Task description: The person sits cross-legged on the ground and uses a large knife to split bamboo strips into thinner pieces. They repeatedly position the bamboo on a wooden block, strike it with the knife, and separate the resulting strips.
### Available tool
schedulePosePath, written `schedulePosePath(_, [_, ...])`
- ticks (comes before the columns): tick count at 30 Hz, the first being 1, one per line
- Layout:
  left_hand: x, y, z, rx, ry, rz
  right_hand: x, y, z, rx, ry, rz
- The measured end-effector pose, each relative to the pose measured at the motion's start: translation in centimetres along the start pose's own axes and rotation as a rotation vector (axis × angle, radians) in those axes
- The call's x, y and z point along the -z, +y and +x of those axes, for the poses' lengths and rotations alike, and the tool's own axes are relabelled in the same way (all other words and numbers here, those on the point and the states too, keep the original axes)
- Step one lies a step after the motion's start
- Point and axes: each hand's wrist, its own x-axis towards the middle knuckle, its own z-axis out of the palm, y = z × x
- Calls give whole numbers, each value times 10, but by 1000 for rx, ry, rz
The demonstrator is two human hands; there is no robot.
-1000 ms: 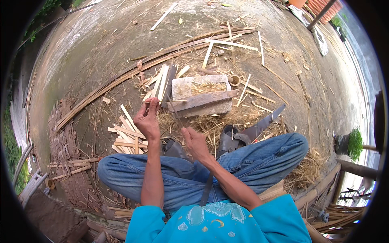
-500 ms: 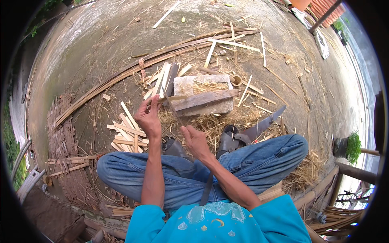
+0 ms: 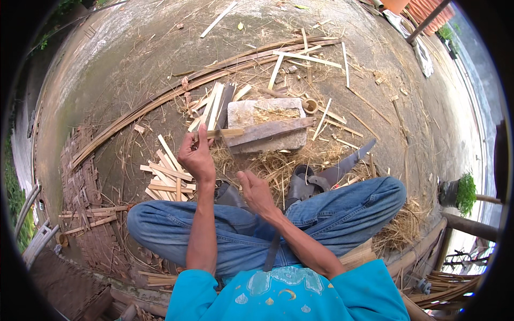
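My left hand (image 3: pixel 197 159) pinches a short bamboo strip (image 3: pixel 231 132) by its left end, the strip pointing right toward the near edge of a stone block (image 3: pixel 243 111). Closed fingers of my right hand (image 3: pixel 258 193), nearer to me, grip a thin knife (image 3: pixel 227 140). Its blade slants up and left across the strip and is smeared by motion; the handle is hidden in my hand. On the block's near side lies a worn wooden board (image 3: pixel 276 128), just right of the strip.
Cut bamboo strips (image 3: pixel 170 174) are heaped left of my feet. A saw (image 3: pixel 349 163) lies by my right foot. Long bamboo lengths (image 3: pixel 134 115) curve across the ground beyond. Shavings (image 3: pixel 273 170) surround the block, with a bamboo ring (image 3: pixel 310 106) at its right.
The knife blade has gone from sharp to blurred, and my right hand has shifted slightly down and left. My left hand keeps the bamboo strip in nearly the same place.
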Motion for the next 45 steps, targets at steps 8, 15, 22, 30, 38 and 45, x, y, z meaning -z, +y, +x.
schedulePosePath(8, [8, 1, 5, 102, 25, -54, -11, 12, 12, -125, -1, -36])
schedulePosePath(15, [8, -1, 8, 134, 26, -17, -8, 23, 12, -112, 21, -58])
schedulePosePath(22, [8, -2, 7, 83, -4, -31, -2, 41, 12, -117, 78, -77])
schedulePosePath(30, [7, -2, 8, 84, -2, -71, -4, 45, 10, -189, 73, -44])
schedulePosePath(38, [11, 0, 9, 235, -17, -83, 7, 57, 11, -463, -69, 298])
schedulePosePath(45, [19, -10, 14, 170, -255, -136, 25, 38, 7, -479, -40, 294])
